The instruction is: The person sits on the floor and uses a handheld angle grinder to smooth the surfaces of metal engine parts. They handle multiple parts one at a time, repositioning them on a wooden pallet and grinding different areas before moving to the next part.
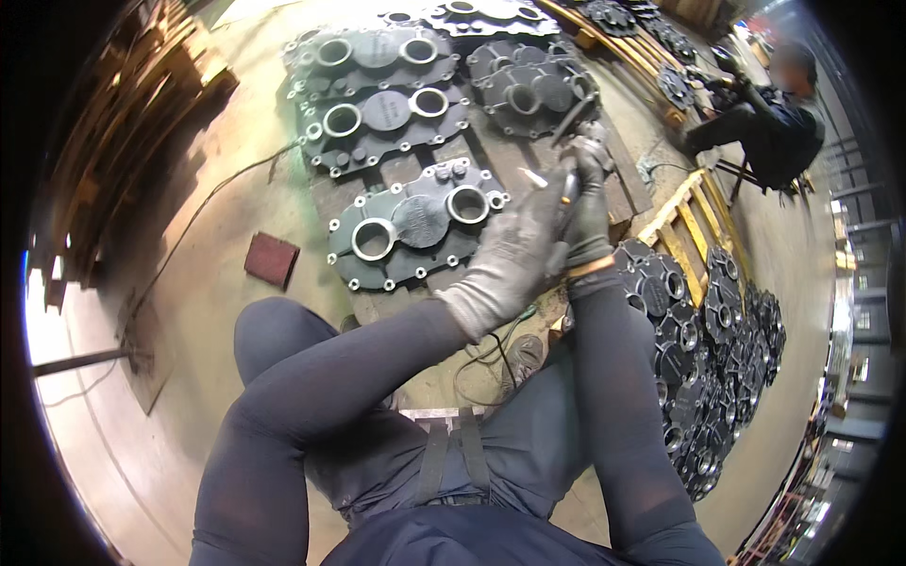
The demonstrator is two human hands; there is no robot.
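My left hand (505, 259), in a grey work glove, reaches across to the right and meets my right hand (589, 203), gloved alike. The fingers of both are closed around a dark hand tool (570, 189); its kind is mostly hidden by the gloves. A slim grey rod (570, 117) slants up beyond my right fingers. Left of my hands, a black cast metal cover (420, 221) with two bright machined rings lies flat on the pallet (326, 200). Just beyond my right hand rests another dark cover (535, 91), stacked on a similar one.
More covers (385, 111) lie farther back on the pallet. To the right are a yellow pallet (694, 222) and stacked dark castings (703, 377). A reddish-brown block (272, 259) and a cable (203, 209) lie on the floor. Wooden pallets (123, 132) stand left; a person (779, 127) sits far right.
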